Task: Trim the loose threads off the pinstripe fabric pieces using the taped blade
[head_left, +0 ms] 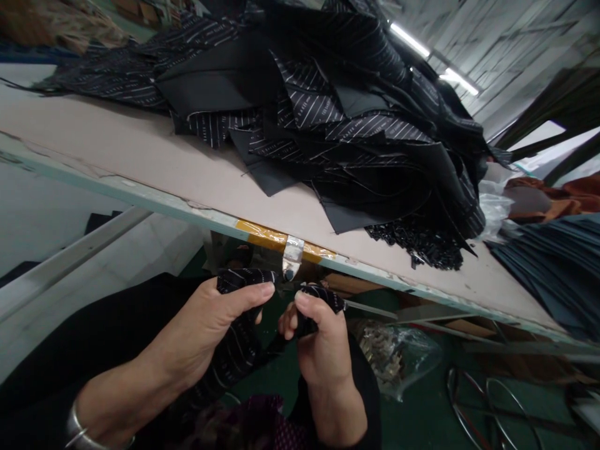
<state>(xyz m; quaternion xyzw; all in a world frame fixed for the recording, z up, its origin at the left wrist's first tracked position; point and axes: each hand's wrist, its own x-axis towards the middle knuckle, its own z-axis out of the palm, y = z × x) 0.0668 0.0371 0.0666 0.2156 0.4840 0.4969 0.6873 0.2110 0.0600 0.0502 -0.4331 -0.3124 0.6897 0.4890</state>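
A piece of black fabric with white stripes and lettering (237,350) hangs in front of me, below the table edge. My left hand (210,322) pinches one part of it between thumb and fingers. Another fold of dark striped cloth is gripped in my right hand (323,337), its thumb pressed on top; whether both folds belong to one piece I cannot tell. Just beyond my fingertips, a metal bracket (293,251) juts from the table edge, with a small dark tip at its lower end. My fingers stay apart from it.
A large pile of black striped fabric pieces (304,94) covers the table (140,147). Small black parts (422,244) lie heaped at its right. Yellow tape (262,236) wraps the edge. Dark folded cloth (553,269) lies far right. Below stands a clear plastic bag (394,356).
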